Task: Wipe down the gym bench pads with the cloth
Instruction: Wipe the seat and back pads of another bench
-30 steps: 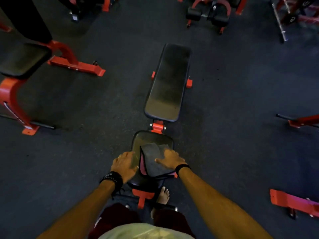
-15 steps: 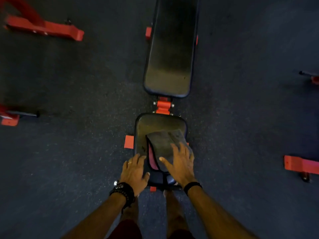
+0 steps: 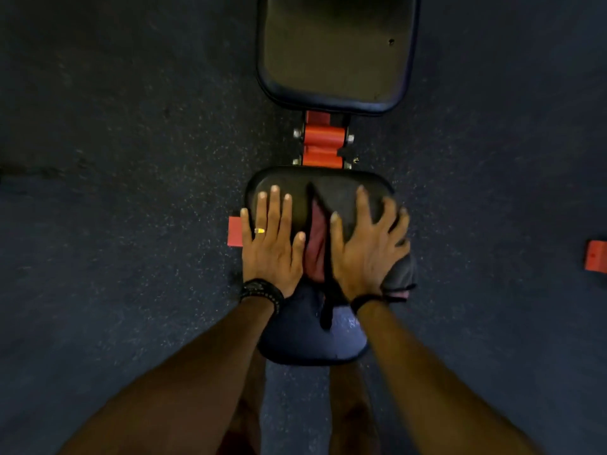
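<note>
A black seat pad [image 3: 308,343] lies below me, joined by a red hinge bracket [image 3: 323,139] to the longer black back pad [image 3: 335,50] beyond. A dark grey cloth [image 3: 345,198] with a pink-red inner side covers the right half of the seat pad. My right hand [image 3: 368,247] presses flat on the cloth with its fingers spread. My left hand [image 3: 271,241], wearing a ring and a beaded wristband, rests flat on the bare left part of the seat pad. Part of the cloth hangs over the pad's right edge.
Dark speckled rubber floor [image 3: 131,159] surrounds the bench. A red frame foot [image 3: 235,231] sticks out left of the seat pad. Another red piece of equipment [image 3: 596,261] shows at the right edge. My legs stand under the near end of the seat.
Both hands have slid forward along the seat pad toward the hinge, the right one carrying the cloth with it. The camera has leaned closer and further down over the bench.
</note>
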